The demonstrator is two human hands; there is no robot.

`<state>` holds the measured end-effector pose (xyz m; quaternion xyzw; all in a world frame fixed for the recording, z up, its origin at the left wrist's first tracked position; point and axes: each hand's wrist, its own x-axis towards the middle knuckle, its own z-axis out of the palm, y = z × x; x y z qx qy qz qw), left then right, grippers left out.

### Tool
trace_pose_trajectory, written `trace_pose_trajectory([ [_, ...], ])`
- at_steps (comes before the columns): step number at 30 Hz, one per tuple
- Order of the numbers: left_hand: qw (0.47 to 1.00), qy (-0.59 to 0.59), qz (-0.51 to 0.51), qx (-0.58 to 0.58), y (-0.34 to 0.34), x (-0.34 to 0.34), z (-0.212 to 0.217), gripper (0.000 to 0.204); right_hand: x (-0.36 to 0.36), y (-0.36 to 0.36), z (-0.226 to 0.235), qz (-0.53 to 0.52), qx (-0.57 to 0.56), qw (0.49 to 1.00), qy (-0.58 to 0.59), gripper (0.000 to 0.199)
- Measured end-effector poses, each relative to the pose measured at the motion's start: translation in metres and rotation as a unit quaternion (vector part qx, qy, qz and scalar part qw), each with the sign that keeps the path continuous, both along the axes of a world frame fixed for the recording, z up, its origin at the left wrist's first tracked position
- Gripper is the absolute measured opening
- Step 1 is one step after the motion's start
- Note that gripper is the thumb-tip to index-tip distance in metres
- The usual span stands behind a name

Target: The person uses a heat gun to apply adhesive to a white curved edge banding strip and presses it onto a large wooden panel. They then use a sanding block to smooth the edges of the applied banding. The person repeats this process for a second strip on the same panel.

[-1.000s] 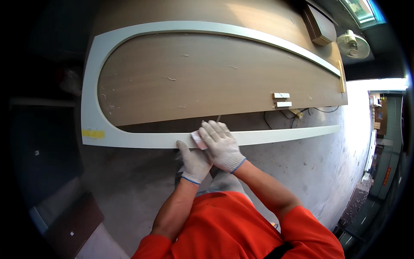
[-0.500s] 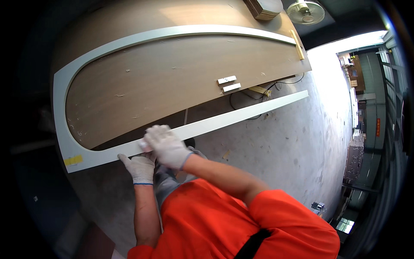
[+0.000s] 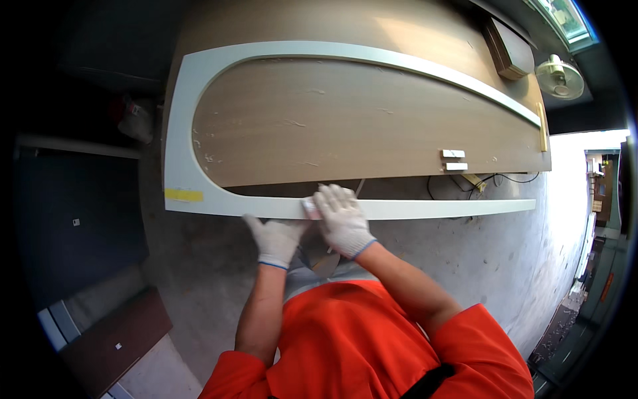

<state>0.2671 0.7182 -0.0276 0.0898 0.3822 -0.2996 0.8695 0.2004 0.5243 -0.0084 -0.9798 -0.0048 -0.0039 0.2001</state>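
A long white frame (image 3: 412, 210) with a rounded inner end lies over a brown board-topped table (image 3: 345, 133); its near rail juts past the table's edge toward me. My right hand (image 3: 342, 219), in a white knit glove, presses a small pale pinkish block (image 3: 310, 208) on that rail, fingers closed about it. Just left of it, my gloved left hand (image 3: 276, 241) is at the rail's near edge, thumb apart and touching the edge. Its other fingers are blurred and partly hidden. Yellow tape (image 3: 184, 195) marks the frame's left corner.
Two small white blocks (image 3: 454, 159) sit near the table's front edge. A wooden strip (image 3: 542, 126) stands by the frame's far right end. Stacked boards (image 3: 508, 50) and a fan (image 3: 559, 78) are at the back right. Black cable (image 3: 495, 177) hangs below the table edge.
My view has turned, so table and frame appear shifted right and more level. My right hand has slid the block slightly along the rail, to the right; my left hand stays at the near edge.
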Motion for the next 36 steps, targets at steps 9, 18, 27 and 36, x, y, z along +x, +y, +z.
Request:
trace_pose_trajectory([
  [9, 0.987, -0.113, -0.042, 0.103, 0.035, 0.010, 0.012, 0.107, 0.082, 0.132, 0.006, 0.046, 0.007, 0.999, -0.003, 0.064],
  [18, 0.948, -0.196, 0.085, -0.235, 0.073, -0.011, -0.043, 0.098, 0.111, 0.164, 0.032, 0.071, -0.001, 0.997, 0.003, 0.063],
  [27, 0.878, -0.401, -0.106, 0.237, 0.075, -0.015, -0.046, 0.078, 0.152, 0.200, 0.047, 0.103, 0.070, 0.992, -0.002, 0.063],
  [36, 0.854, -0.409, -0.170, 0.275, 0.072, -0.037, -0.077, 0.063, 0.173, 0.217, 0.033, 0.091, 0.051, 0.995, 0.003, 0.063],
])
